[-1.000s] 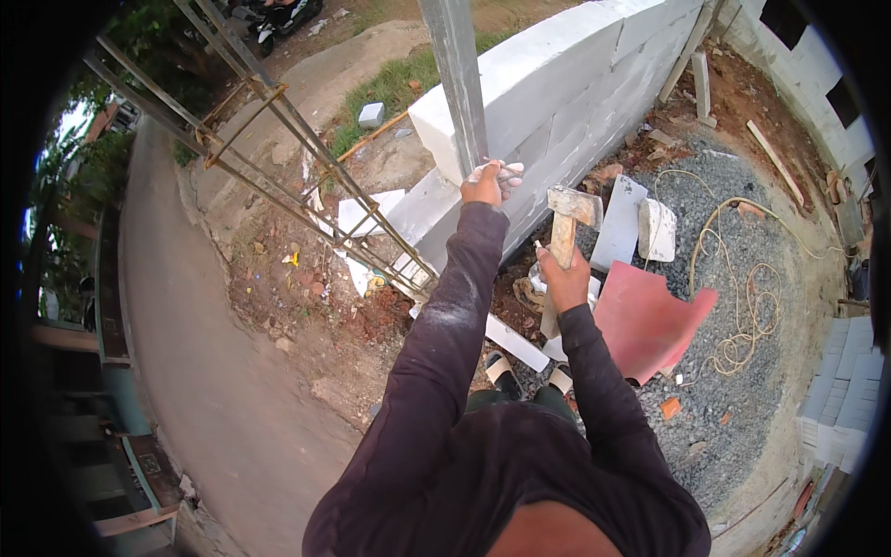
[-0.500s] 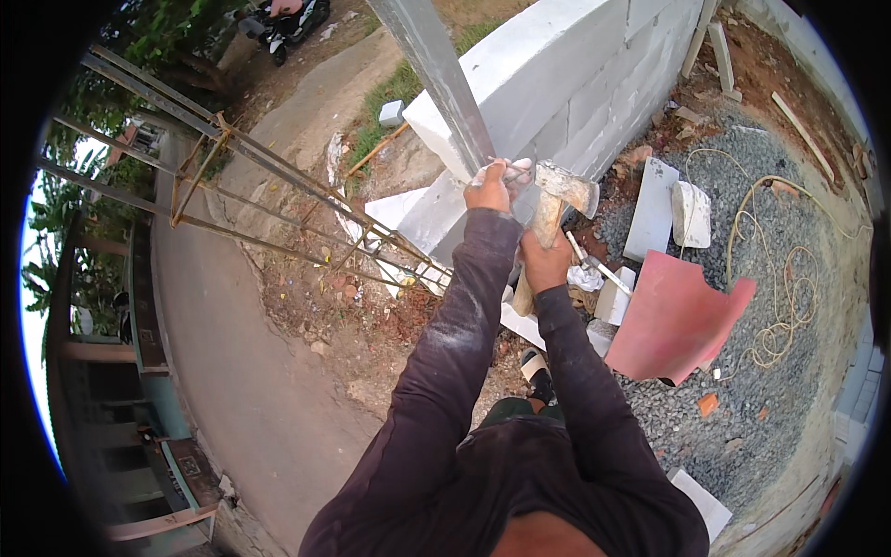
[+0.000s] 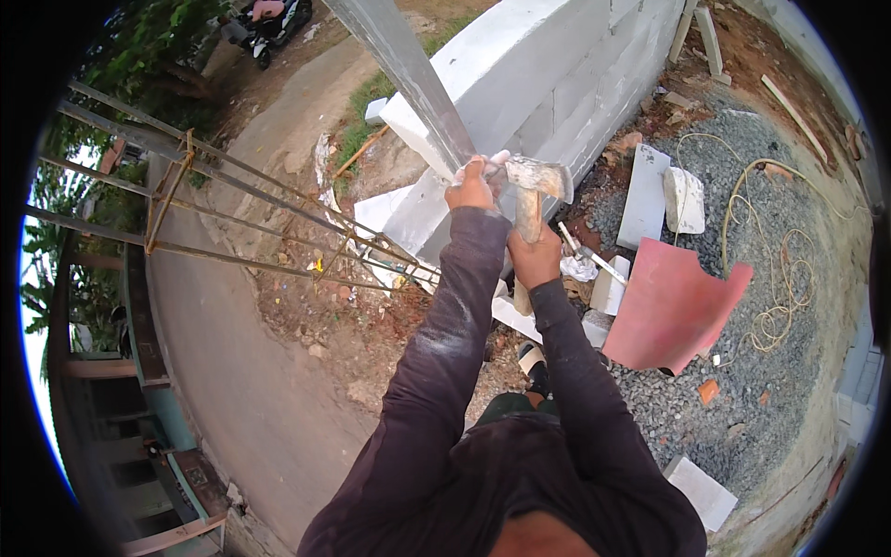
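My right hand [image 3: 535, 255] is wrapped round the wooden handle of a hatchet [image 3: 541, 176], whose worn, pale-crusted head is raised with its flared edge to the right. Just left of the hatchet head, my left hand [image 3: 471, 188] is closed at the side of a long grey post [image 3: 408, 70]. What its fingers hold is hidden; the blunt end of the hatchet head is close to its fingertips. Behind both hands stands a wall of white-grey blocks [image 3: 594, 93].
Steel rebar frames [image 3: 251, 186] slant in from the left. On the right, gravel [image 3: 696, 418] carries a bent red sheet [image 3: 677, 302], a pale hose [image 3: 729, 213] and loose white blocks [image 3: 645, 195]. A paved path [image 3: 213, 353] runs along the left; a motorbike [image 3: 269, 32] stands far back.
The view has shifted a little, so the whole scene sits slightly more to the left. My left hand stays by the post, and my right hand keeps its grip on the hatchet.
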The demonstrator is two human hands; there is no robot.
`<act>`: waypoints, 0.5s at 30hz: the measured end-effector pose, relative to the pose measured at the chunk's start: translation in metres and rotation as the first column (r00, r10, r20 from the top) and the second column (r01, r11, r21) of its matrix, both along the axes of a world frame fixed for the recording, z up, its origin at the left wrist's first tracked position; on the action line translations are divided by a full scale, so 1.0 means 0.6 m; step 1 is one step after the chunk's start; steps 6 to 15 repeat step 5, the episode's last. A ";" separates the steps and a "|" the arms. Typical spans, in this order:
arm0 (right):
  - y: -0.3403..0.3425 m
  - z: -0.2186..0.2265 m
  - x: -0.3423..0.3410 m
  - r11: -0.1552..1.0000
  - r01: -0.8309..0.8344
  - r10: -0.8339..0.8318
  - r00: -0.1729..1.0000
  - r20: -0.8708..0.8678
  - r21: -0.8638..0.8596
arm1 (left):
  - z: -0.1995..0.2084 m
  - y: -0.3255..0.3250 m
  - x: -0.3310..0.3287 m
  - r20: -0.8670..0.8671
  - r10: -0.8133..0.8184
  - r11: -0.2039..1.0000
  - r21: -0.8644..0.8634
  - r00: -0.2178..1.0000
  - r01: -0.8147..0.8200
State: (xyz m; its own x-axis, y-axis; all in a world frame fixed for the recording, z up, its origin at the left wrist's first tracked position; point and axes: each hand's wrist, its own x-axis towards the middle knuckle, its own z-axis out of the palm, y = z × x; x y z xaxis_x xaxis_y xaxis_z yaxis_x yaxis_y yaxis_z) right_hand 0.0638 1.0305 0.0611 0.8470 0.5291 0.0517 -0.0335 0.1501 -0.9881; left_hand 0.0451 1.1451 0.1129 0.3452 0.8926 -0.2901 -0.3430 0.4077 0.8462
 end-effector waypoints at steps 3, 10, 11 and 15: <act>-0.012 -0.004 0.002 0.997 -0.068 0.066 0.997 -0.045 -0.047 | 0.000 0.002 -0.002 0.000 0.027 1.000 -0.002 1.000 -0.027; -0.034 -0.006 -0.007 0.999 -0.035 0.034 0.998 -0.060 -0.027 | 0.003 0.000 -0.001 -0.003 0.037 0.999 -0.014 0.999 -0.037; -0.034 -0.006 -0.007 0.999 -0.035 0.034 0.998 -0.060 -0.027 | 0.003 0.000 -0.001 -0.003 0.037 0.999 -0.014 0.999 -0.037; -0.034 -0.006 -0.007 0.999 -0.035 0.034 0.998 -0.060 -0.027 | 0.003 0.000 -0.001 -0.003 0.037 0.999 -0.014 0.999 -0.037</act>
